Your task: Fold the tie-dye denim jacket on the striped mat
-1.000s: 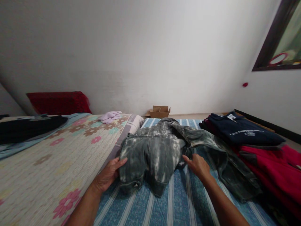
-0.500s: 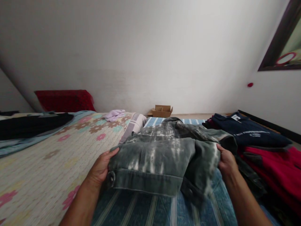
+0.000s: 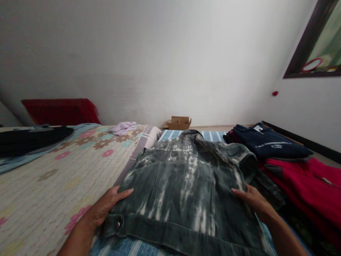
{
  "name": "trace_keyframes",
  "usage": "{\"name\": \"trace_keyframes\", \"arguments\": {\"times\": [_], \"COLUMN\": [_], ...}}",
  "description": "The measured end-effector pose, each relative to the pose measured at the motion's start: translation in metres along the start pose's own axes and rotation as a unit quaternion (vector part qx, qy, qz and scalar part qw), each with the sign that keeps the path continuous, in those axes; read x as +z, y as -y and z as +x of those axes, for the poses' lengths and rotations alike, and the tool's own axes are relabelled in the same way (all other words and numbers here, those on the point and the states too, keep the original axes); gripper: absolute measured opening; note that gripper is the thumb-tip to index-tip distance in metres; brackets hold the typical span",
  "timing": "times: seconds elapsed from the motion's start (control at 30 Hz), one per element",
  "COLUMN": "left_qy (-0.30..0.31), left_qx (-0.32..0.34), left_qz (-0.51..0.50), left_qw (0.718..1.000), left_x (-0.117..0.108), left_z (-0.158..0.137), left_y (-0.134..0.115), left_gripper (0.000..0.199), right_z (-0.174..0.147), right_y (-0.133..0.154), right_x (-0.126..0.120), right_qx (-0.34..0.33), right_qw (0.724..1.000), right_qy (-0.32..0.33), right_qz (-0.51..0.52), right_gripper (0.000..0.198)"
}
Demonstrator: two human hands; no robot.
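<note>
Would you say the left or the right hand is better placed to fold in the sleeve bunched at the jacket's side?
Probably the right hand: it rests on the denim jacket beside the bunched sleeve. The left hand sits at the opposite edge.

So that's one bleached denim jacket, two hands, one navy shirt on something red, one cardboard box, one lilac cloth, one red pillow, one black garment.
</note>
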State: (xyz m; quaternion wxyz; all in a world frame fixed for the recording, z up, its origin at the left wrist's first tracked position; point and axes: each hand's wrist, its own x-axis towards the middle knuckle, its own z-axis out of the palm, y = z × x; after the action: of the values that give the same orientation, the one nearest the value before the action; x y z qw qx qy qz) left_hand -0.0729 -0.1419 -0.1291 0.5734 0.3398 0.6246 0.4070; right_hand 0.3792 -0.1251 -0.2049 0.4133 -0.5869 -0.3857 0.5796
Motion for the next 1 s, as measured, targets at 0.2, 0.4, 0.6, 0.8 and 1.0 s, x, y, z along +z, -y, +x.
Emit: {"name": "trace_keyframes", "arguments": {"times": [0.2, 0.4, 0.6, 0.8, 1.0], "left_qy": [0.029, 0.049, 0.064, 0.028, -0.025], "left_qx": [0.012, 0.029, 0.07, 0.099, 0.178], "left_qz": [0.044, 0.172, 0.216, 0.261, 0.347], "left_qw": [0.999, 0.984, 0.972, 0.96, 0.92], "left_x": [-0.007, -0.023, -0.016, -0.008, 0.024], "left_z": [0.004, 0.017, 0.009, 0.006, -0.014], "left_y": [0.007, 0.019, 0.019, 0.017, 0.003], "left_gripper": [0.04, 0.04, 0.039, 0.024, 0.01], "right_z": [0.006, 0.025, 0.025, 0.0, 0.016], "right_y": [0.001, -0.004, -0.006, 0.03, 0.059], "right_x": [-0.021, -0.05, -0.052, 0.0, 0.121], "right_qx": [-0.004, -0.025, -0.047, -0.132, -0.319], "right_qw": [0.999, 0.987, 0.908, 0.833, 0.792], "right_qy": [-0.045, -0.079, -0.145, -0.287, -0.055], "right_qz": [-0.014, -0.138, -0.389, -0.453, -0.518], "right_gripper": [0.034, 0.03, 0.022, 0.042, 0.034]}}
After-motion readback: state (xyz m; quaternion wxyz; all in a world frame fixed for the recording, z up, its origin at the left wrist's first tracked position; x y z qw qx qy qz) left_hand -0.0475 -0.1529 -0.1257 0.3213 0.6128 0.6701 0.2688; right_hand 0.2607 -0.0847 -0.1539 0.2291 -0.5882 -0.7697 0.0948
